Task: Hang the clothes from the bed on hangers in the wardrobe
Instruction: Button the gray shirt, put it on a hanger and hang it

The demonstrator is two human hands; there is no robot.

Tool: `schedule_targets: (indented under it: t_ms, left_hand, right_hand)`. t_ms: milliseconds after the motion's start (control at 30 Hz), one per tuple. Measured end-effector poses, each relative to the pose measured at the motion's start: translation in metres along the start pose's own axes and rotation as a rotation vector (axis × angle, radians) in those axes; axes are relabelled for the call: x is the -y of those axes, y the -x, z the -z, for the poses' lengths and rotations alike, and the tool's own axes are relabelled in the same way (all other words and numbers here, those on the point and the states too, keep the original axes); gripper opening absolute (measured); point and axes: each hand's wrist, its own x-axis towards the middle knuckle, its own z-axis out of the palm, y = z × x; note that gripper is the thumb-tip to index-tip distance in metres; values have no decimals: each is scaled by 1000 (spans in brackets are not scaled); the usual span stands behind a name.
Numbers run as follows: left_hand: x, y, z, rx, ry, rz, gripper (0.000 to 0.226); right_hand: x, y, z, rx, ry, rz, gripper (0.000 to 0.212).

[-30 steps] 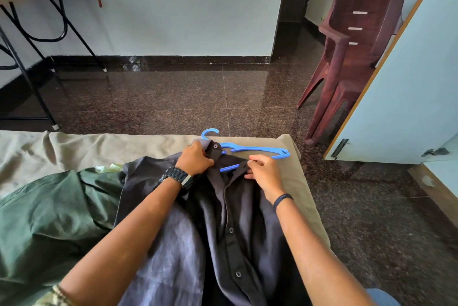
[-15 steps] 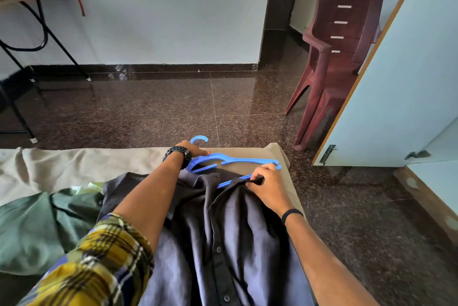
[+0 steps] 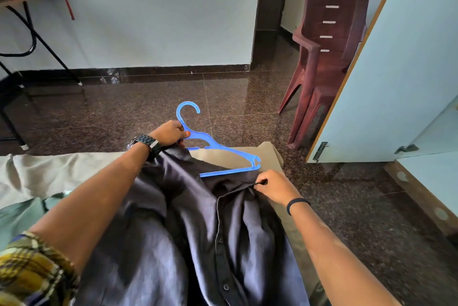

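Note:
A dark grey button-up shirt lies spread on the beige-sheeted bed, collar end away from me. A blue plastic hanger is lifted at the collar, its left arm tucked inside the shirt and its right arm bare above the fabric. My left hand grips the hanger's neck just under the hook. My right hand pinches the shirt's right collar edge right below the hanger's right tip. A green garment lies at the left of the bed.
An open pale wardrobe door stands at the right, with a stack of maroon plastic chairs behind it. A folding table with clothes on top is at the far left. Dark polished floor lies beyond the bed.
My left hand left the collar, took the hanger's neck and lifted it, so the hook now stands up over the floor. My right hand kept its pinch on the collar's right side.

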Motion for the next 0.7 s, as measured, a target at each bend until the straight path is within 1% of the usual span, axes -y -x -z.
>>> schedule_targets:
  t_ms: [100, 200, 300, 433, 567, 700]
  left_hand:
    - [-3, 11, 7, 12, 80, -32, 27]
    - [-6, 21, 17, -5, 158, -74, 22]
    - [-9, 27, 25, -33, 116, -129, 17]
    - [-8, 35, 32, -45, 43, -158, 18]
    - [-21, 41, 28, -98, -66, -166, 18]
    - [-36, 41, 26, -48, -141, -215, 19]
  right_hand:
    - [8, -1, 4, -49, 51, -10, 14]
    - [12, -4, 14, -86, 40, -46, 18]
    - [14, -6, 26, -121, 32, -56, 19]
    - [20, -6, 40, -257, 33, -46, 12]
    - [27, -4, 54, -254, 132, 50, 7]
    - [34, 2, 68, -233, 203, 96, 10]
